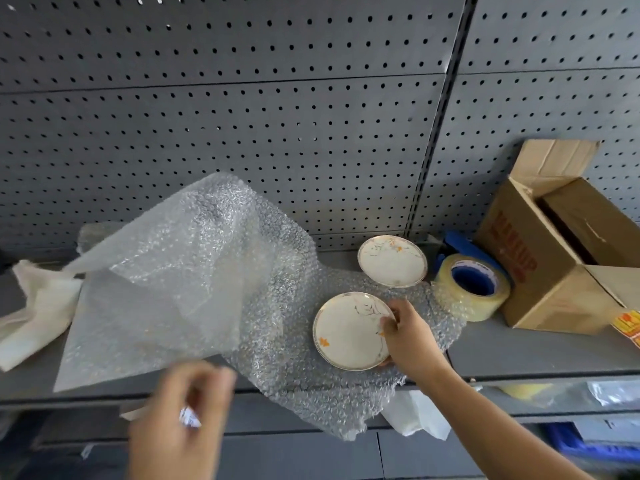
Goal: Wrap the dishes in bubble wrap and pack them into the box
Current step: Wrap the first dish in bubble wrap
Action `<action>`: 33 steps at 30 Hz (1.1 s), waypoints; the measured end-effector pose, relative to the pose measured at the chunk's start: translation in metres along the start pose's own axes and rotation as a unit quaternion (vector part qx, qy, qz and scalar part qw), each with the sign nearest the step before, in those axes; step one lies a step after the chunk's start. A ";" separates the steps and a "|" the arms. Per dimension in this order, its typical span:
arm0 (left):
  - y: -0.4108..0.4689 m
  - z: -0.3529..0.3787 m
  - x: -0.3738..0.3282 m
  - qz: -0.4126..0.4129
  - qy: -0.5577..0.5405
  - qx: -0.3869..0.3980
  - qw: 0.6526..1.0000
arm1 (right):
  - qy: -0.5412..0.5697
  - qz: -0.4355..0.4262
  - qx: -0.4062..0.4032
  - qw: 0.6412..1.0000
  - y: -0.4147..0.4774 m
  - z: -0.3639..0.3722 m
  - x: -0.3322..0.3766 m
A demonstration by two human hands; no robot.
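Wrapping the 1st dish: right hand (408, 337) pinches near plate (346, 330) by its rim on the wrap (284, 323). Left hand (183, 410) is by the raised flap, too blurry to tell its grip. Next imo: fold flap over.

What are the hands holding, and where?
The right hand grips the nearer round cream plate by its right rim. What the blurred left hand holds cannot be told.

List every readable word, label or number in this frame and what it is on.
Cardboard box: red print on its side, too blurred to read.
Yellow-orange label at right edge: too blurred to read.
Near plate, far plate, tape roll: no text.
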State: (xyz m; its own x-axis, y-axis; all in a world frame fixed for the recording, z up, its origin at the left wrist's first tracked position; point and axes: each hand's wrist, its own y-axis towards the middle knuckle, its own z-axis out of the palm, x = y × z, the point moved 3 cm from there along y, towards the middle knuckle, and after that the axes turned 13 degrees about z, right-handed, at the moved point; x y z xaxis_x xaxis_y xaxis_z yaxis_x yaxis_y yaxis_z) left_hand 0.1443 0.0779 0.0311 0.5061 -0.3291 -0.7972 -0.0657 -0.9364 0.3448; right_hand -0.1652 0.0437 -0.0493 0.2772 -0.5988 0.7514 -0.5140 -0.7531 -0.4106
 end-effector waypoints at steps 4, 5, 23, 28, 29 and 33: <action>-0.047 0.054 0.020 -0.201 -0.072 0.261 0.941 | -0.042 -0.022 -0.016 0.999 0.007 -0.002 0.000; -0.050 0.055 0.028 -0.237 -0.082 0.288 0.924 | -0.049 -0.025 -0.015 0.998 0.008 -0.002 0.000; -0.042 0.142 0.024 -0.394 -0.409 0.167 0.806 | -0.159 -0.076 -0.137 0.975 -0.017 -0.039 -0.010; -0.048 0.153 0.023 -0.393 -0.403 0.208 0.800 | -0.106 0.044 -0.039 0.993 -0.040 -0.046 -0.038; -0.049 0.156 0.022 -0.389 -0.402 0.215 0.800 | -0.088 0.058 -0.025 0.994 -0.037 -0.044 -0.039; -0.049 0.165 0.016 -0.387 -0.404 0.227 0.797 | 0.008 0.078 -0.047 0.996 -0.020 -0.040 -0.034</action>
State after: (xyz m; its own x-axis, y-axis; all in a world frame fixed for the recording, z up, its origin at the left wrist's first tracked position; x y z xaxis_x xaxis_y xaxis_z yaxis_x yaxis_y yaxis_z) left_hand 0.0143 0.0986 -0.0805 -0.1602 0.5685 -0.8069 -0.3999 -0.7848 -0.4735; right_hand -0.1969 0.0906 -0.0458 0.1755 -0.7018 0.6904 -0.6230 -0.6222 -0.4740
